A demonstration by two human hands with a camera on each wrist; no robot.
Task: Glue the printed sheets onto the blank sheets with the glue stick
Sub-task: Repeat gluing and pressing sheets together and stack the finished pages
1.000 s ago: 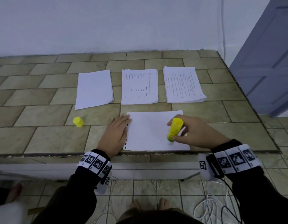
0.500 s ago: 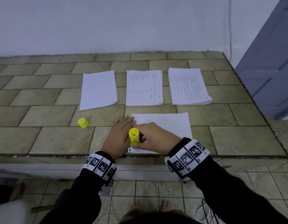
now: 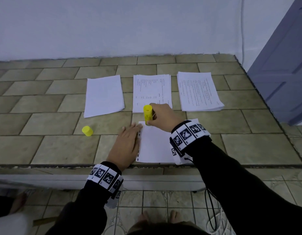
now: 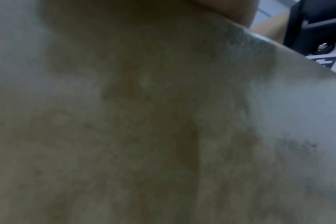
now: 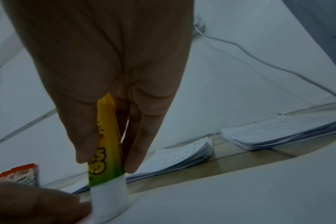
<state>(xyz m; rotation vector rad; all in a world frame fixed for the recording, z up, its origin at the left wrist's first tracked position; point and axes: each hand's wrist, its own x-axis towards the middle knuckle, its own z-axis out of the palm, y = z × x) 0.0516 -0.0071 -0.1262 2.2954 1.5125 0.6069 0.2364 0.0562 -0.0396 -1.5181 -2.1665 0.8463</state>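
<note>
A white sheet [image 3: 155, 146] lies face down at the counter's near edge, print showing along its left margin. My left hand [image 3: 128, 143] lies flat with straight fingers on that left edge. My right hand [image 3: 161, 118] grips the yellow glue stick [image 3: 147, 114], whose white glue tip [image 5: 110, 203] presses on the sheet's far left corner. The stick [image 5: 105, 145] stands nearly upright between thumb and fingers. The yellow cap [image 3: 87, 130] rests on the tiles to the left. The left wrist view is a blur of tile.
Three stacks lie farther back: blank sheets [image 3: 104, 95], printed sheets [image 3: 152, 92] in the middle, more printed sheets [image 3: 198, 91] on the right. The tiled counter [image 3: 45, 146] ends at a front ledge and a right edge beside a grey door [image 3: 282, 73]. A white cable [image 5: 259, 60] runs down the wall.
My right hand with the glue stick went from the sheet's right part to its near left corner, then up the left edge to the far left corner. The left hand stayed put.
</note>
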